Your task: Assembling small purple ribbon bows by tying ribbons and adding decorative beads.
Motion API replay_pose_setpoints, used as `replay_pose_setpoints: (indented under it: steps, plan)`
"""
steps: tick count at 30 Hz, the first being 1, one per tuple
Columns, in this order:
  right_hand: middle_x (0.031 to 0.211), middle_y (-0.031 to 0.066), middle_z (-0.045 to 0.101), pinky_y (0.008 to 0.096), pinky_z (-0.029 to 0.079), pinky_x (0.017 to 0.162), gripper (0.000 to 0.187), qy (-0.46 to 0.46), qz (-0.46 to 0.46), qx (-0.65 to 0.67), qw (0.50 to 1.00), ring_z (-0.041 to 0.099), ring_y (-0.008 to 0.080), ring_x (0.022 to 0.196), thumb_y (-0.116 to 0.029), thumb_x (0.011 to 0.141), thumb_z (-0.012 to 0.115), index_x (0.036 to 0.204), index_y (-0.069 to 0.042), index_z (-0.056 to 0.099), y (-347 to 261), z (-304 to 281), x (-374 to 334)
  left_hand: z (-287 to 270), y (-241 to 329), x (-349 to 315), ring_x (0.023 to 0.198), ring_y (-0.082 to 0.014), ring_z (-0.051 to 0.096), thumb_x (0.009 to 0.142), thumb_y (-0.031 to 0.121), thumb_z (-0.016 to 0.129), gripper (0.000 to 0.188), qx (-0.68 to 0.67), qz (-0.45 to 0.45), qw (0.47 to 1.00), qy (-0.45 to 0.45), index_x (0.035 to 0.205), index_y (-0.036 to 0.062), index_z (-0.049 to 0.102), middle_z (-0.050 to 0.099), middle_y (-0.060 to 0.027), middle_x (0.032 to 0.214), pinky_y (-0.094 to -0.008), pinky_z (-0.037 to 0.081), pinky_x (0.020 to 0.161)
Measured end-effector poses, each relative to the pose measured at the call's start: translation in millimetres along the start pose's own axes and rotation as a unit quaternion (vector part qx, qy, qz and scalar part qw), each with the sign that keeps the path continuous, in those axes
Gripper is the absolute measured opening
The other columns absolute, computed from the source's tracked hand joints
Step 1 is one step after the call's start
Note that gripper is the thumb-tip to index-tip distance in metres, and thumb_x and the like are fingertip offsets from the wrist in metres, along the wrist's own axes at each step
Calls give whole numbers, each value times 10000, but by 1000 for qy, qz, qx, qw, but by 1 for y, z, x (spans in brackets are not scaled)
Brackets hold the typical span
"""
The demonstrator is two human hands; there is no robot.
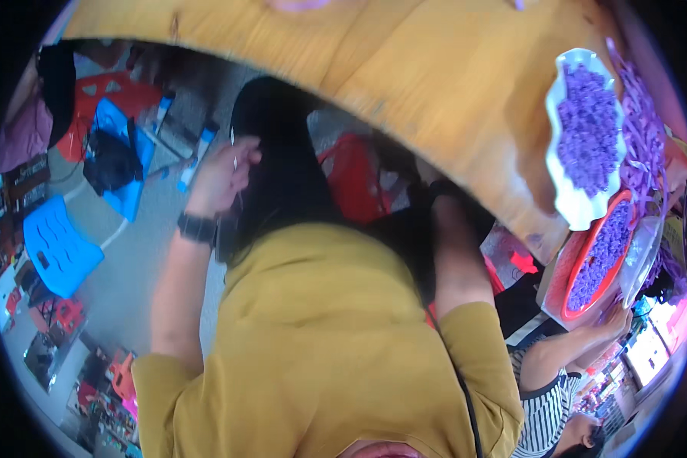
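My left hand is over my dark trousers, left of my lap, with its fingers curled in. Nothing shows sticking out of it; a thin bright band on one finger looks like a ring. A dark watch circles that wrist. My right forearm reaches forward under the edge of the wooden table. The right hand's fingers are lost in shadow there, so any hold is hidden. Neither hand touches the white wavy-edged dish of chopped purple pieces on the table's right.
An orange-rimmed dish of purple bits and a heap of purple strips lie at the right. Beyond sits another person in a striped top, arms raised. Blue stools and red chairs stand at the left.
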State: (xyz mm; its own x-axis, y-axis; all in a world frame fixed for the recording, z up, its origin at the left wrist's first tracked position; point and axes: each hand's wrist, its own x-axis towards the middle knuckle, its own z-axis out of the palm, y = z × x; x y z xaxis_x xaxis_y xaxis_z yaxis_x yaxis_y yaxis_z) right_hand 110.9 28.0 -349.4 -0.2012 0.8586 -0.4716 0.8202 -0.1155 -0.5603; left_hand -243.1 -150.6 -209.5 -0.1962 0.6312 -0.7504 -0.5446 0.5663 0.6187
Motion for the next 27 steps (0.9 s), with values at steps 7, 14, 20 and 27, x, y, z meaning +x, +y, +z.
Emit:
replay_pose_setpoints:
  steps: [7,14,20,27]
  plan:
    - [1254,153,490,336,363,962,581,54,-46,46,996,468,252,1138,-413,826,542,1224,5,480,14,-13,-16,-2,1,-13,432,-34,317,911,140,443,205,14,-1,999,36,1062,44,543,535,-24,786,-173,237,371]
    - [1268,151,472,340,356,968,585,82,-74,94,989,451,253,1152,-417,829,537,1236,-3,464,15,-13,-32,-5,-1,-12,425,-43,325,887,134,471,196,19,-17,999,39,1039,39,551,548,-40,781,-184,243,368]
    - [1280,150,456,343,350,974,588,98,-66,132,984,436,253,1163,-420,832,533,1245,-10,451,28,-17,-52,-5,6,-23,420,-40,329,879,181,502,187,48,-10,995,87,1008,63,568,555,-39,769,-186,249,367]
    - [1294,148,438,346,343,980,593,110,-51,176,977,419,254,1177,-424,835,529,1257,-17,435,18,-17,-55,-35,-7,-24,414,-57,332,901,203,440,223,81,-13,993,89,1043,74,553,566,-23,790,-200,295,386]
